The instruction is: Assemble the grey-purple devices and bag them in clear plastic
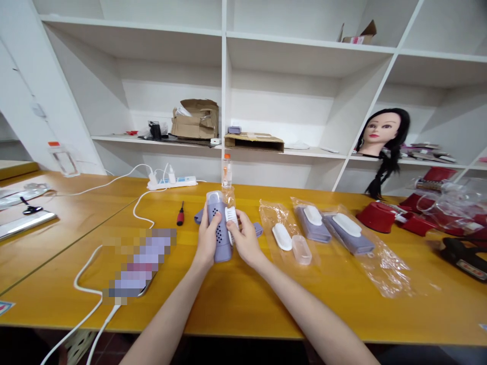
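Observation:
My left hand (207, 237) is wrapped round a purple handheld device (223, 251) with a cluster of dark holes in its front and a clear top. My right hand (245, 238) grips a white slotted comb-like piece (231, 215), held against the device's right side. Whether the two are joined I cannot tell. Behind my hands lies a purple strap-like thing (258, 230), mostly hidden. To the right, on a clear plastic bag, are a white oval piece (282, 236) and a translucent cover (302, 250).
Two bagged purple pouches (318, 233) (361, 247) with white pieces lie further right. A red screwdriver (180, 218), a power strip (173, 182) and a pixelated phone-like object (139, 268) with white cables are left. A clear bottle (227, 172) stands behind; a mannequin head (382, 132) sits on the shelf.

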